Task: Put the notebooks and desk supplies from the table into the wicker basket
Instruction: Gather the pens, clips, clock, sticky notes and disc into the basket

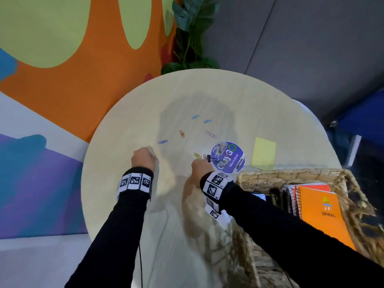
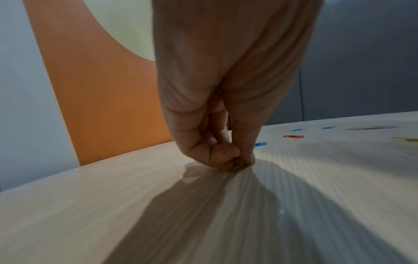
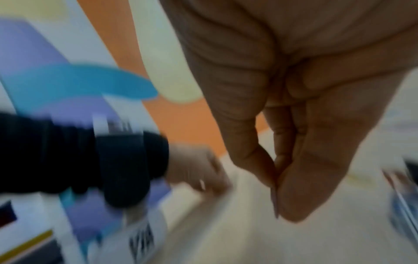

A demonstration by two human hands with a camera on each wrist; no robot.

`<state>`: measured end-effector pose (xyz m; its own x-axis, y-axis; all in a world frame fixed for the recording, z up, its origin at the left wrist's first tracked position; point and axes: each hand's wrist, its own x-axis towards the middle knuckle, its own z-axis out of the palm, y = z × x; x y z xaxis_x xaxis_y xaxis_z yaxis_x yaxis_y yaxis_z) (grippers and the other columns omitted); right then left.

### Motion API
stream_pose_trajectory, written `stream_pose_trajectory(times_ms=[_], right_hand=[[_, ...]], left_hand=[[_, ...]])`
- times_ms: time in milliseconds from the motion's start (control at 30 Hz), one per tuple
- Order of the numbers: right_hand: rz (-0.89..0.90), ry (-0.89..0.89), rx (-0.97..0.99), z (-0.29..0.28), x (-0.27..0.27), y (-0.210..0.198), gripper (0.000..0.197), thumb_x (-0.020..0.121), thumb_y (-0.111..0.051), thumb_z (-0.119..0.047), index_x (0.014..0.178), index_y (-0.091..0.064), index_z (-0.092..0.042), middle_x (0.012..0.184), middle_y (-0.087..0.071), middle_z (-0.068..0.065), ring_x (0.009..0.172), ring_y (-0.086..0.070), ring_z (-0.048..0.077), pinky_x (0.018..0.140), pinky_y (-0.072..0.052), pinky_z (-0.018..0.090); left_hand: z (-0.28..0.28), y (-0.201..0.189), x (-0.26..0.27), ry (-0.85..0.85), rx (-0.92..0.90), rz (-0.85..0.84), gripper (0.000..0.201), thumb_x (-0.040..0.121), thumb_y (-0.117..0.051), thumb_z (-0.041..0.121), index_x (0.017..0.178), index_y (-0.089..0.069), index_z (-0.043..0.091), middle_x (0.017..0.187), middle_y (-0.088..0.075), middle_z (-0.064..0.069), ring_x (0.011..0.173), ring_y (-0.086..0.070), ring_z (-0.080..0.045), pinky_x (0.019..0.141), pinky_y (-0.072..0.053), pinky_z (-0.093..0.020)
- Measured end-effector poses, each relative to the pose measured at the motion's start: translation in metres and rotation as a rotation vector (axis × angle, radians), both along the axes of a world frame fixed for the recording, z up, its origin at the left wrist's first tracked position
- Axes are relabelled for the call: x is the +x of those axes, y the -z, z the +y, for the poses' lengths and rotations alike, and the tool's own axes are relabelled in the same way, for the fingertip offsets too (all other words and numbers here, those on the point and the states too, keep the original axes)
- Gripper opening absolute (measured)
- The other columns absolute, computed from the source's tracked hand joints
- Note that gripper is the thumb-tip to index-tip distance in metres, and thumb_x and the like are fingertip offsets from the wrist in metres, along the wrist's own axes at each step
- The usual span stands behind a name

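Left grip: left hand (image 2: 226,100), fingertips down on the worktop (image 1: 187,96), thumb and forefinger pinched together on a small yellowish clip (image 2: 238,163).

Right grip: right hand (image 1: 200,166), fingers drawn together toward the thumb; the wrist view is blurred, so whether anything sits between them cannot be told.

Just beyond the right grip: yellow paper clip (image 1: 197,155), a red one beside it, a small black binder clip (image 1: 214,157), all against the round printed disc (image 1: 228,157).

Past both grips, loose on the worktop: blue paper clip (image 1: 163,141), orange paper clip (image 1: 182,133), purple paper clip (image 1: 210,134), two more blue ones farther out.

To the right of the disc: yellow sticky-note pad (image 1: 264,155).

Container: wicker basket (image 1: 257,179), at the right forearm, on the worktop edge. Contents: orange spiral notebook (image 1: 324,215), further spiral-bound books stacked beside it, and a small item with a blue face, not identifiable.

Progress, by judgement: notebooks appear stowed; small supplies remain, namely clips, binder clip, disc, note pad. Roughly past halfway.
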<state>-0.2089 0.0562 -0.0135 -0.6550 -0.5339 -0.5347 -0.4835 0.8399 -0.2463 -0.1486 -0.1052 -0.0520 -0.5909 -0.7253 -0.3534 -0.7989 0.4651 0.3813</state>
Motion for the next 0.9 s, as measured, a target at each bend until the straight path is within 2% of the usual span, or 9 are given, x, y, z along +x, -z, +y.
stream_pose_trajectory(times_ms=[167,300,467,533,600,667,767,833,900], right_hand=[[-0.065,0.081,-0.285,0.052,-0.023,-0.091,0.016,0.076,-0.060,-0.007,0.077,-0.072,0.003,0.069,-0.072,0.012,0.061,-0.067,0.023,0.067,-0.058,0.031],[0.008,0.026,-0.331,0.126,-0.026,-0.130,0.009,0.074,-0.060,-0.008,0.074,-0.069,-0.008,0.061,-0.065,0.003,0.055,-0.060,0.015,0.058,-0.049,0.025],[-0.136,-0.197,0.023,0.191,-0.010,-0.089,0.015,0.079,-0.061,-0.009,0.085,-0.075,-0.008,0.070,-0.067,-0.004,0.061,-0.059,0.006,0.060,-0.042,0.011],[-0.141,-0.242,0.179,0.202,-0.002,-0.062,0.018,0.082,-0.056,-0.006,0.084,-0.074,-0.006,0.078,-0.068,0.006,0.071,-0.062,0.021,0.072,-0.051,0.023],[-0.130,-0.199,0.320,0.203,0.002,-0.046,0.015,0.084,-0.055,-0.003,0.088,-0.070,-0.004,0.081,-0.060,0.010,0.073,-0.055,0.025,0.071,-0.051,0.030],[-0.157,-0.155,0.414,0.200,0.003,-0.039,0.018,0.084,-0.058,-0.001,0.100,-0.065,0.004,0.089,-0.060,0.015,0.076,-0.053,0.024,0.068,-0.045,0.028],[-0.168,-0.074,0.441,0.196,0.000,-0.028,0.013,0.084,-0.061,0.000,0.072,-0.058,0.003,0.072,-0.057,0.009,0.069,-0.053,0.022,0.063,-0.043,0.029],[-0.145,-0.053,0.433,0.194,0.000,-0.019,0.015,0.087,-0.058,-0.002,0.073,-0.053,-0.001,0.061,-0.044,0.005,0.062,-0.051,0.022,0.062,-0.043,0.029],[-0.126,-0.046,0.420,0.194,0.002,-0.017,0.003,0.088,-0.057,-0.005,0.087,-0.055,-0.004,0.071,-0.053,0.007,0.075,-0.055,0.025,0.069,-0.044,0.027]], left_hand=[[0.004,0.005,-0.005,0.031,-0.061,-0.046,0.030,0.093,-0.043,0.007,0.097,-0.064,-0.013,0.103,-0.066,-0.032,0.098,-0.063,-0.045,0.084,-0.051,-0.044],[0.009,0.000,-0.004,0.025,-0.080,-0.025,0.039,0.093,-0.036,0.016,0.095,-0.064,-0.011,0.101,-0.065,-0.032,0.094,-0.063,-0.046,0.082,-0.052,-0.044],[0.043,-0.033,-0.012,0.108,-0.153,0.125,0.029,0.092,-0.040,0.016,0.097,-0.061,-0.003,0.099,-0.065,-0.032,0.096,-0.060,-0.048,0.082,-0.050,-0.045],[0.063,-0.050,-0.011,0.186,-0.099,0.251,0.021,0.089,-0.046,0.017,0.093,-0.062,0.004,0.093,-0.069,-0.025,0.093,-0.062,-0.041,0.083,-0.050,-0.041],[0.089,-0.069,-0.006,0.257,0.045,0.367,0.010,0.085,-0.054,0.012,0.089,-0.063,0.012,0.083,-0.072,-0.017,0.084,-0.066,-0.032,0.077,-0.050,-0.030],[0.119,-0.088,0.002,0.345,0.162,0.426,0.011,0.083,-0.058,0.005,0.083,-0.064,0.015,0.074,-0.071,-0.011,0.072,-0.067,-0.024,0.063,-0.046,-0.014],[0.162,-0.108,0.016,0.527,0.214,0.420,0.023,0.084,-0.058,0.000,0.081,-0.069,0.020,0.071,-0.067,0.002,0.059,-0.061,0.001,0.059,-0.039,0.003],[0.187,-0.113,0.025,0.635,0.226,0.368,0.021,0.085,-0.058,0.003,0.085,-0.074,0.017,0.073,-0.066,0.006,0.063,-0.061,-0.005,0.062,-0.038,0.000],[0.211,-0.115,0.030,0.727,0.236,0.309,0.021,0.086,-0.058,0.007,0.090,-0.076,0.017,0.078,-0.069,0.005,0.072,-0.061,-0.009,0.068,-0.042,-0.013]])
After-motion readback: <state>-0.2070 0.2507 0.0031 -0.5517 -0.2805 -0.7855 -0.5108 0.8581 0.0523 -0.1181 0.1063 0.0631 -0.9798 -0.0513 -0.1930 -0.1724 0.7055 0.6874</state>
